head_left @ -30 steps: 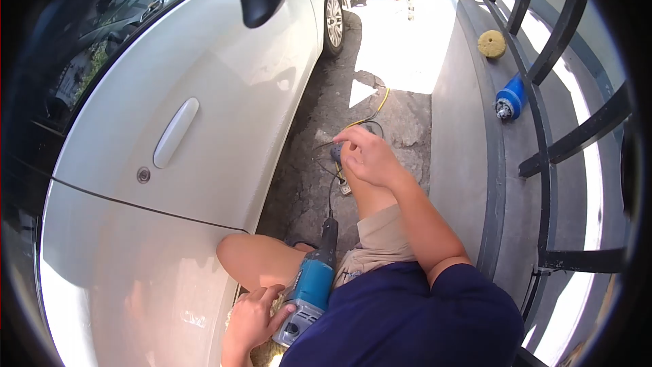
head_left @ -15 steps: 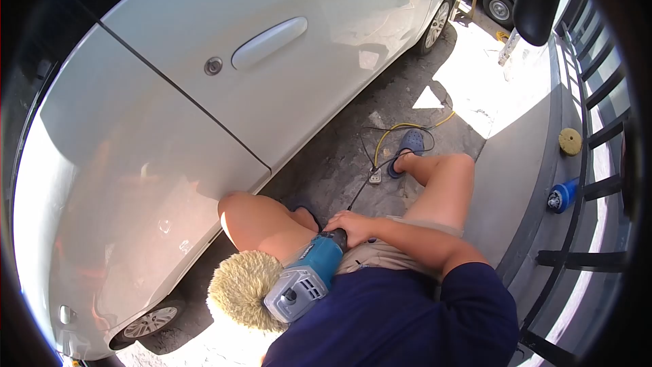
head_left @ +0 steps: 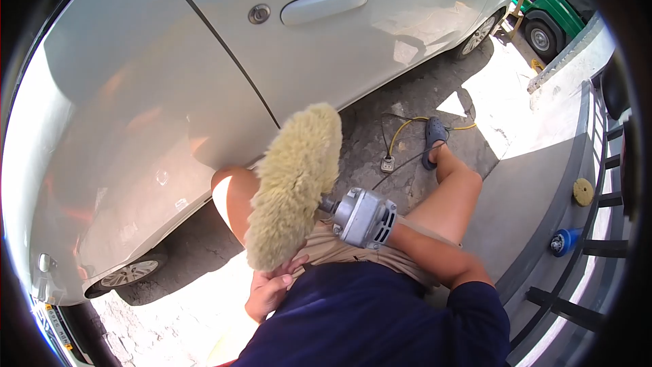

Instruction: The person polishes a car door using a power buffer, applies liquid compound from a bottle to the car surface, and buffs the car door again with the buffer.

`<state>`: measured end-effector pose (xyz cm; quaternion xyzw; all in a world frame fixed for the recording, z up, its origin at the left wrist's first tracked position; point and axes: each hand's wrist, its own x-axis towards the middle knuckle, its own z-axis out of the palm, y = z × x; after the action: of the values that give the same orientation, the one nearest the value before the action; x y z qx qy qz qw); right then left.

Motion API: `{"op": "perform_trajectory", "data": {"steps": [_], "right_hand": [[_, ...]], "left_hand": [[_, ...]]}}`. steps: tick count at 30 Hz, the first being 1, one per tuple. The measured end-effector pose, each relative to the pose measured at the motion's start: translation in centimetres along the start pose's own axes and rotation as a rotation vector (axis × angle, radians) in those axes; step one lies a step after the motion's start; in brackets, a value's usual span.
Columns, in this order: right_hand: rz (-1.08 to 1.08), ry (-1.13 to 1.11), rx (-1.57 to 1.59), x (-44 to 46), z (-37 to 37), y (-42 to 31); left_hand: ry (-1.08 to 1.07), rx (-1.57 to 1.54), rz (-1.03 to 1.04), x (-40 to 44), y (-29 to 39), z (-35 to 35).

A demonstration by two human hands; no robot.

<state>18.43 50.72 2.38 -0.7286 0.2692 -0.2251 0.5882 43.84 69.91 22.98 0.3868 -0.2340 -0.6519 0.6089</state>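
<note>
A polisher (head_left: 367,217) is raised over my lap, its thick cream wool pad (head_left: 295,187) turned on edge toward the car. The forearm of my right hand (head_left: 395,231) runs up behind the polisher's grey metal head. That hand is closed on the tool's body, though the head covers most of its fingers. At the pad's lower rim, my left hand (head_left: 270,290) has its fingers curled against the wool; part of the grip is hidden under the pad. The pale car's door panel (head_left: 224,115) stands close on the left.
A power outlet block (head_left: 388,164) with yellow and black cords lies on the ground near my shoe (head_left: 435,139). On the right ledge are a round yellow pad (head_left: 583,191) and a blue cylinder (head_left: 564,242) beside black railings (head_left: 604,248). A green vehicle (head_left: 557,17) stands beyond.
The polisher has been lifted from my lap and turned, its pad swinging up and right. My left hand has come into view at the pad's lower edge. The view has shifted slightly.
</note>
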Motion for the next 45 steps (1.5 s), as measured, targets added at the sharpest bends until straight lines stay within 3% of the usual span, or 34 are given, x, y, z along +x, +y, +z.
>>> {"op": "perform_trajectory", "data": {"steps": [2,3,4,5,6,7,10,13,19,22,25,28,29,34,40,43,45], "right_hand": [[-0.160,0.120,-0.680,-0.2,-3.2,-0.9],[-0.262,0.213,-1.053,-0.4,-5.3,-0.8],[-0.263,0.273,-1.048,-0.8,-6.2,3.5],[-0.116,0.411,-0.600,-1.3,-7.0,2.2],[0.041,0.520,-0.145,-1.6,-7.5,0.6],[0.102,0.534,-0.141,-1.8,-7.5,1.3],[0.289,0.552,-0.194,-2.6,-7.0,4.1],[0.390,0.513,-0.341,-2.4,-7.2,9.5],[0.614,0.451,-0.365,0.4,-6.3,11.3],[0.601,0.475,-0.399,1.2,-6.6,12.5],[0.463,0.478,-0.523,0.7,-7.4,14.2],[0.378,0.453,-0.892,0.2,-8.2,13.9],[0.475,0.369,-0.863,0.2,-8.4,13.8],[0.794,0.040,-0.708,0.3,-8.8,13.8],[0.458,0.186,-1.051,1.3,-11.4,11.1],[0.288,0.122,-1.199,1.5,-14.2,10.0],[0.335,0.005,-1.176,2.0,-15.5,7.7]], "left_hand": [[-0.311,0.626,-0.099,5.8,-0.2,1.8],[-0.368,0.631,-0.146,8.2,-2.0,2.1],[-0.347,0.464,-0.136,10.8,-3.7,3.0],[-0.326,0.295,-0.126,13.5,-5.4,3.9],[-0.302,0.220,0.035,16.7,-7.5,4.8],[-0.279,0.147,0.192,19.4,-9.1,5.2],[0.040,0.102,-0.023,23.4,-11.1,5.2],[0.223,-0.047,-0.120,24.9,-12.6,2.3],[0.388,-0.080,-0.156,29.5,-15.5,-2.2],[0.480,-0.022,-0.132,30.0,-16.3,-1.7],[0.748,-0.001,-0.096,30.7,-16.0,-0.9],[0.869,0.128,-0.195,31.6,-17.3,-3.3],[0.890,0.167,-0.270,31.9,-17.9,-4.3],[0.887,0.101,-0.418,31.4,-19.4,-7.2],[0.784,-0.225,-0.376,30.1,-20.1,-8.1],[0.801,-0.252,-0.411,30.9,-19.1,-6.4],[0.783,-0.306,-0.385,30.9,-20.0,-7.0]]}}
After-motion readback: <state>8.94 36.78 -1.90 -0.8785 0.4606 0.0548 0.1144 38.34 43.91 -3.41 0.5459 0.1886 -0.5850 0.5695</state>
